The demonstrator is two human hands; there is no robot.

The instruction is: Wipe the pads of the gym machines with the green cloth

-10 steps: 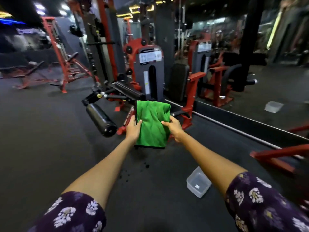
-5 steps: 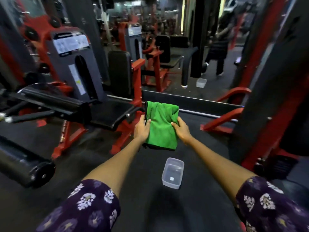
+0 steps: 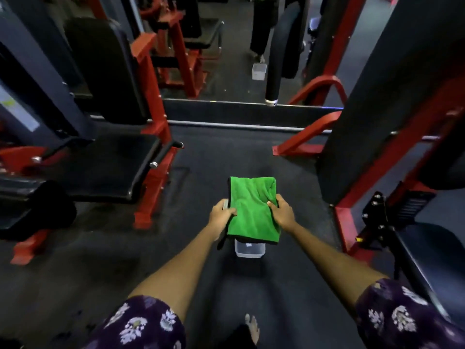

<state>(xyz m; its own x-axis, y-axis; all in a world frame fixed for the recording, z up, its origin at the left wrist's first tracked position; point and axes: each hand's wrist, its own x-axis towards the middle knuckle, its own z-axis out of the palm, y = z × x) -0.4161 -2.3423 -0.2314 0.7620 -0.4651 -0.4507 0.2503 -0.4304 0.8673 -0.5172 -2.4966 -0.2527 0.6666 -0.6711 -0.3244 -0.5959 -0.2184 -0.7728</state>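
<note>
Both hands hold the folded cloth (image 3: 253, 210) out over the floor, left hand (image 3: 221, 214) and right hand (image 3: 283, 213) each with a grip on an edge, hiding most of a clear tub (image 3: 249, 250), seat pad (image 3: 105, 167) left, blurred.

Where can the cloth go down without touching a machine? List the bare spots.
Bare floor lies between the left machine's seat pad and the right machine's red frame. Directly under the green cloth, a clear plastic container takes the space. Both flanks are crowded with frames.
</note>
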